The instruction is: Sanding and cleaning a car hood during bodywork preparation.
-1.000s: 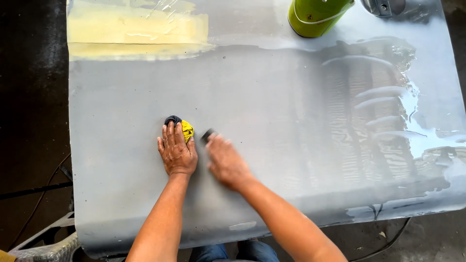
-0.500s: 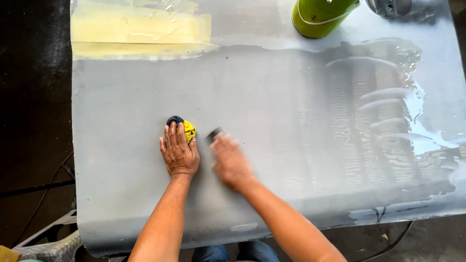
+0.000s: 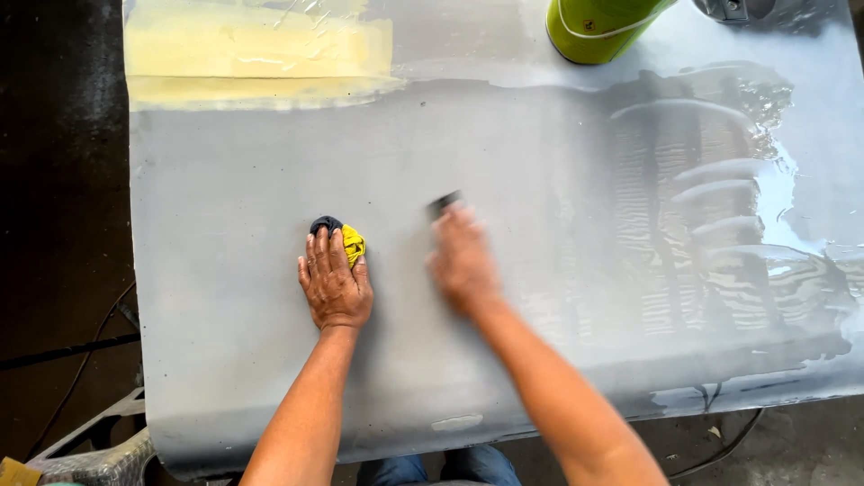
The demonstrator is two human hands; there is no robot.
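Observation:
A large grey panel (image 3: pixel 252 180) lies flat before me, wet and glossy on its right side. My left hand (image 3: pixel 335 286) rests palm down on a wadded yellow and dark rag (image 3: pixel 346 237) near the panel's middle left. To its right, my right hand (image 3: pixel 463 259) presses a small dark sanding pad (image 3: pixel 443 203) against the panel; the hand is blurred with motion and covers most of the pad.
A lime green bucket (image 3: pixel 598 29) stands at the panel's far edge. A yellowish masked patch (image 3: pixel 256 49) covers the far left corner. Pooled water (image 3: pixel 765 189) spreads over the right side. Dark floor with a cable (image 3: pixel 67 351) lies to the left.
My right hand has slid the dark pad to the right, away from the left hand. The left hand and rag have stayed in place.

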